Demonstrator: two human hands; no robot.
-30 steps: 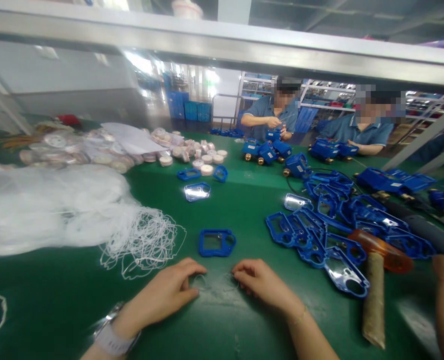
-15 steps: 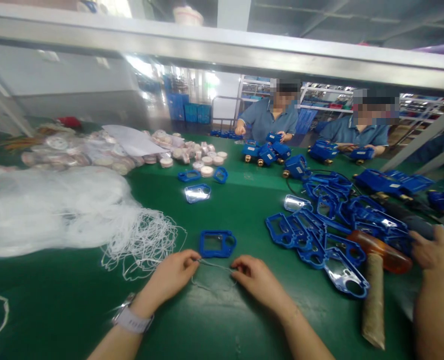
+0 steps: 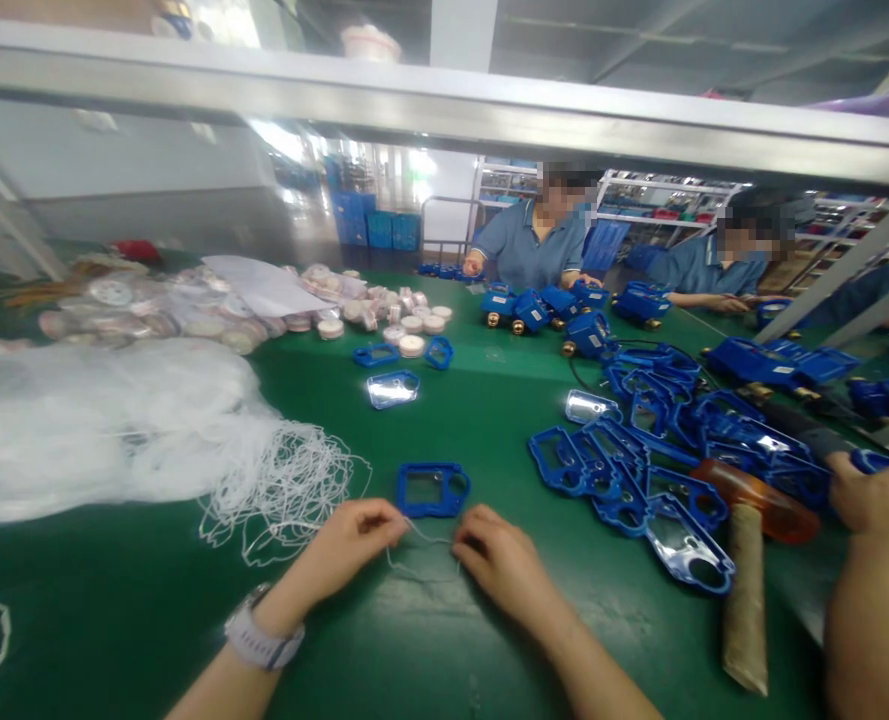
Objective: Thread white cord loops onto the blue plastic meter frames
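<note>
A thin white cord (image 3: 423,578) runs between my two hands in a loose loop above the green table. My left hand (image 3: 365,540), with a watch on its wrist, pinches one part of it. At the other side my right hand (image 3: 493,558) has its fingers closed on the cord too. Just beyond the fingertips lies a blue frame with a clear window (image 3: 434,514), flat on the table and held by neither hand. A tangled heap of white cord (image 3: 294,490) is to the left of my left hand.
A mallet (image 3: 745,600) and a pile of blue frames (image 3: 601,465) lie at right, where another person's hand (image 3: 875,510) holds a blue part. Plastic bags (image 3: 99,430) and white rolls (image 3: 412,345) are at left and back. A metal shelf beam (image 3: 444,105) crosses above. Two co-workers sit opposite.
My hands have come slightly closer together, and the cord between them, stretched nearly straight before, now sags. At right, the other person's hand has taken hold of a blue part.
</note>
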